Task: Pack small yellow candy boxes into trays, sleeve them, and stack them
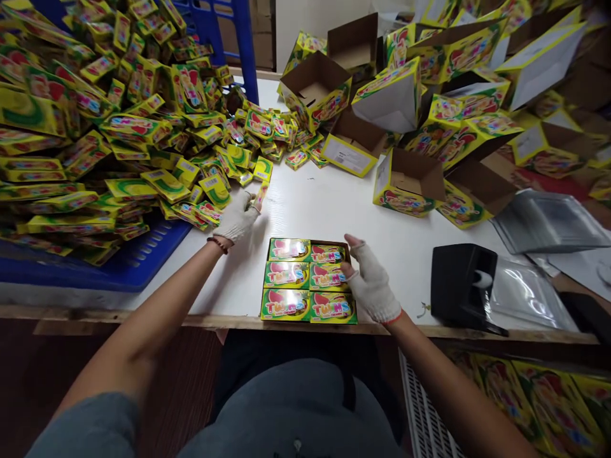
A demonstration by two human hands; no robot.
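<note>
My left hand (237, 217), in a white knit glove, is closed on a small yellow candy packet (261, 194) at the edge of the loose pile (157, 127) on the left. My right hand (370, 283), also gloved with bare fingertips, rests against the right side of an open carton (308, 280) near the table's front edge. The carton is filled with two columns of yellow "Twins" packets lying flat. The thumb and forefinger of my right hand touch the carton's rim.
A blue crate (119, 267) under the packet pile takes up the left. Several empty yellow cartons (405, 184) are heaped at the back right. A black tape dispenser (465, 283) and clear plastic sheets (544, 222) lie on the white table (329, 210) at right.
</note>
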